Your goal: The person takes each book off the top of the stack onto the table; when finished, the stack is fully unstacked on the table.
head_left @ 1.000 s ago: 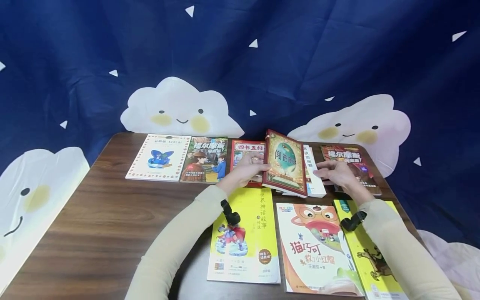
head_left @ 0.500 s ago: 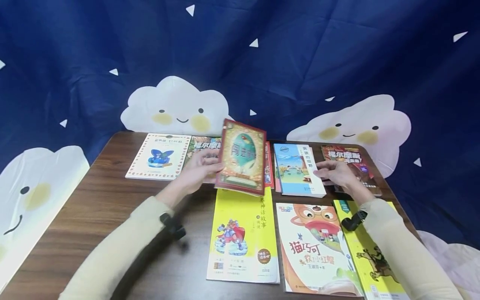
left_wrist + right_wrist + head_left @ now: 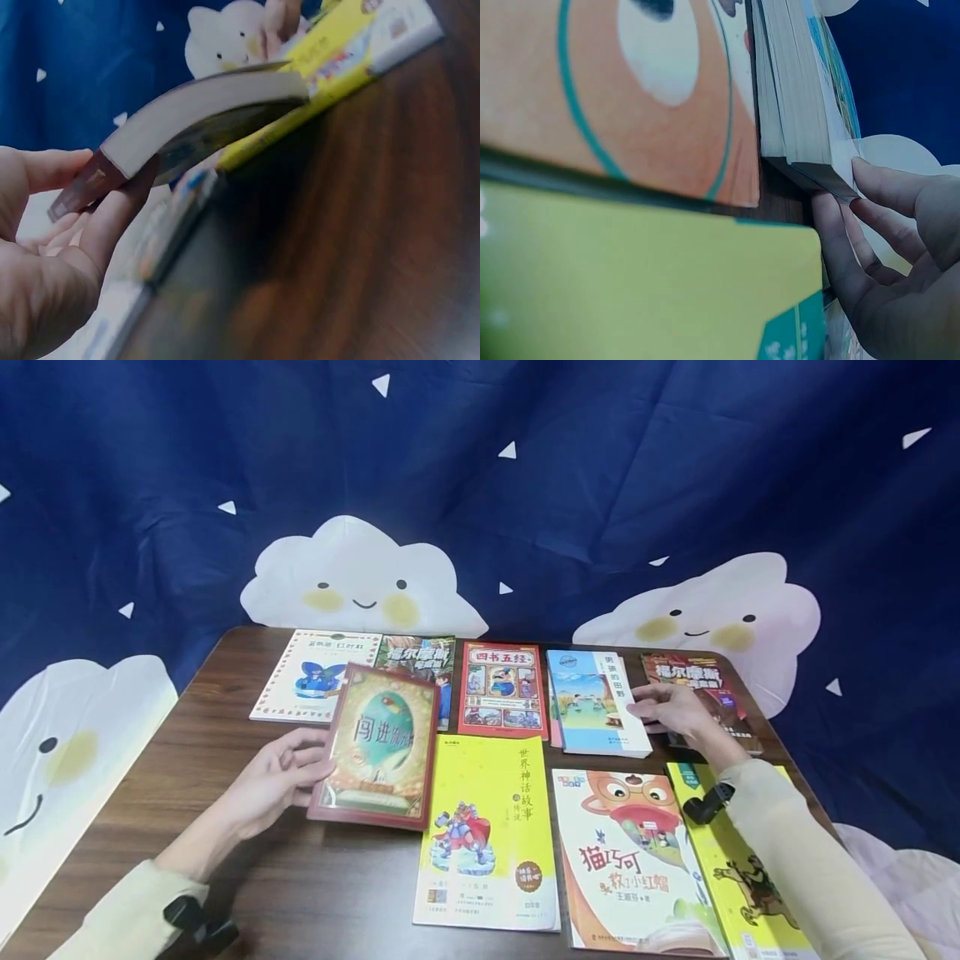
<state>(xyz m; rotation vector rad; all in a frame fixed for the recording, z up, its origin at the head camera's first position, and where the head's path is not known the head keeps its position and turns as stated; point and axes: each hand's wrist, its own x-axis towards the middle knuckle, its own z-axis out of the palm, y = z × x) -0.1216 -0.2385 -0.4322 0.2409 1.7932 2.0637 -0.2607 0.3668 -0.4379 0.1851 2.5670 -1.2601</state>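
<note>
My left hand (image 3: 273, 781) pinches a red-bordered book (image 3: 378, 752) with a green oval on its cover by its left edge. In the left wrist view, the thumb and fingers grip the spine of this book (image 3: 202, 101), which is raised over the table with its pages curving. At the back right, my right hand (image 3: 678, 714) holds the right edge of a blue-and-white book (image 3: 592, 706). A pinkish book edge (image 3: 554, 732) peeks out beneath it. In the right wrist view the thumb lies at the upper edge of this book (image 3: 817, 127), fingers below.
Along the back lie a white butterfly book (image 3: 315, 681), a detective book (image 3: 420, 656), a red book (image 3: 502, 689) and a dark red book (image 3: 720, 706). In front are a yellow book (image 3: 491, 835), a fox-cover book (image 3: 637, 860) and another yellow book (image 3: 750, 885) on the wooden table (image 3: 142, 793).
My left hand has carried the red-bordered book leftward and nearer from above the blue-and-white book, uncovering that book and the red one. My right hand has stayed in place.
</note>
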